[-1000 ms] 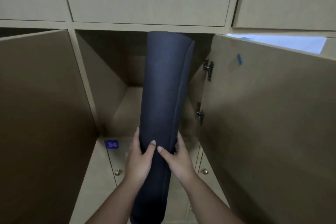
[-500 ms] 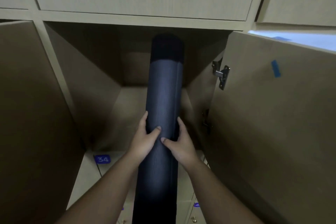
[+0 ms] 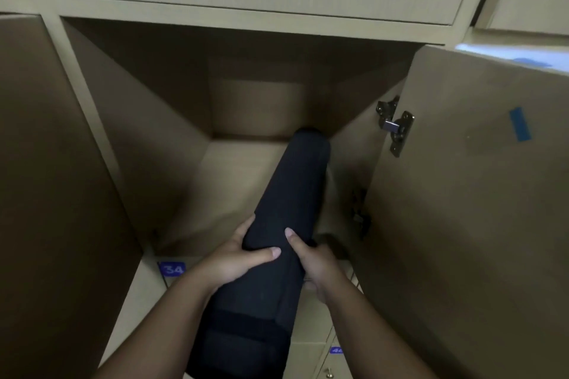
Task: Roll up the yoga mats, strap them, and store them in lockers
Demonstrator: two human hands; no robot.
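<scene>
A rolled dark navy yoga mat (image 3: 292,194) lies slanted into the open locker (image 3: 234,163), its far end near the back right corner of the locker floor. A black strap (image 3: 243,321) wraps the near end. My left hand (image 3: 237,261) grips the roll from the left, thumb across the top. On the right side my right hand (image 3: 311,258) holds it too, fingers curled under. The near end sticks out past the locker's front edge.
The locker's door (image 3: 462,194) hangs open on the right, with metal hinges (image 3: 395,123) and a strip of blue tape (image 3: 519,124). Another open door (image 3: 52,178) stands at the left. Closed lockers sit above and below, one labelled 34 (image 3: 171,269).
The mat has tipped from nearly upright to slanted down, and its far end has gone deep into the locker toward the back right. Both hands moved forward with it.
</scene>
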